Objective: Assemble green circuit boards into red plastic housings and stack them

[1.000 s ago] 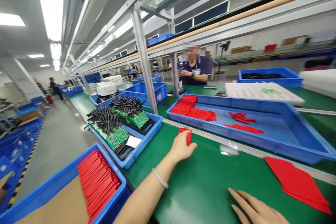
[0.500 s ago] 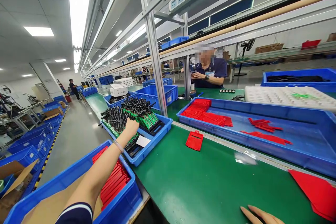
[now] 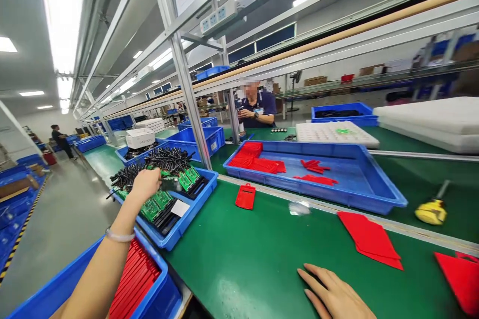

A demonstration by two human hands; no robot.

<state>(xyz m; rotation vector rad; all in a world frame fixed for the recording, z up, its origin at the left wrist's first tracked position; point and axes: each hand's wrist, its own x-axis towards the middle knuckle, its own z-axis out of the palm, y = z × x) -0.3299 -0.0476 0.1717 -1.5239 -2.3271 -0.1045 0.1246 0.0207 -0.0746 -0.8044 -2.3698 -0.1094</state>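
Grey floor (image 3: 67, 209), ceiling strip lights (image 3: 62, 15), steel posts (image 3: 187, 89), perhaps windows (image 3: 275, 37) behind

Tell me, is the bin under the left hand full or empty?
Nearly full: rows of green boards with black cables cover most of the bin, where the left hand reaches.

The scene is viewed from one head-worn camera, aimed forward and down along the green tabletop (image 3: 262, 269). The right hand (image 3: 337, 296) is caught close at the bottom edge; the left hand (image 3: 145, 184) is seen farther out.
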